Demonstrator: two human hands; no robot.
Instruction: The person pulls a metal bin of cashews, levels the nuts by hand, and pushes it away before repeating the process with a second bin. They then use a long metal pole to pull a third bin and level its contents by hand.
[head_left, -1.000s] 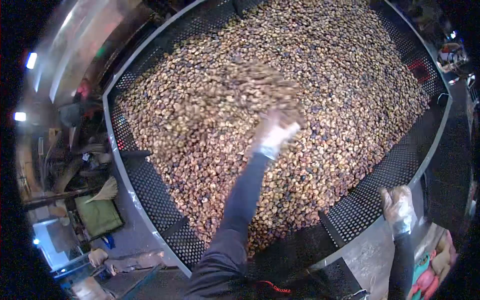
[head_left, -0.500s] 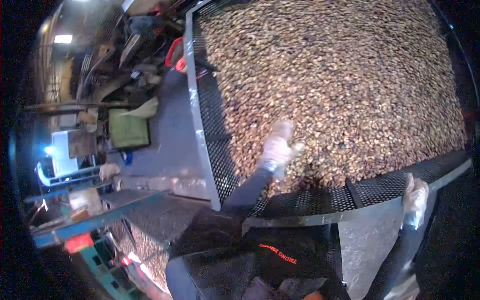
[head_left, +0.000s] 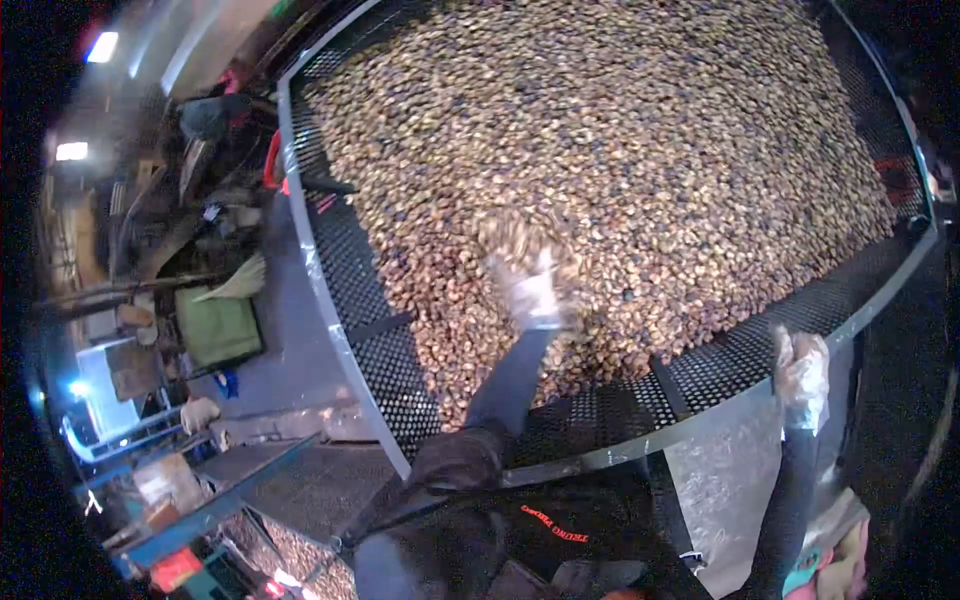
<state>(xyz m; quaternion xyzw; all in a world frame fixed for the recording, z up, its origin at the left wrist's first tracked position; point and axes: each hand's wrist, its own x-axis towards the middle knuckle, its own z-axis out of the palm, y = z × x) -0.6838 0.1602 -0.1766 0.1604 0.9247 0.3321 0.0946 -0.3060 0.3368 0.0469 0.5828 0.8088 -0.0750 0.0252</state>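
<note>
A large bin with perforated dark sides and a grey metal rim [head_left: 690, 437] holds a deep bed of brown nuts [head_left: 640, 150] that look like cashews in their shells. My left hand [head_left: 537, 298], in a thin translucent glove, is in the nuts near the front left. A smear of moving nuts lies just beyond it and hides its fingers. On the bin's front rim, toward the right, my gloved right hand [head_left: 802, 375] rests with its fingers curled over the edge.
Left of the bin are a grey floor [head_left: 300, 350], a green sack-like block [head_left: 218, 325] and a blue metal frame [head_left: 190, 520]. More nuts [head_left: 300, 555] lie in a lower container at bottom left. A red curved part [head_left: 272, 160] touches the bin's left side.
My left hand has pushed deeper into the nuts, and nuts are stirred up ahead of it. The view has swung, shifting the bin leftward. My right hand stays on the rim.
</note>
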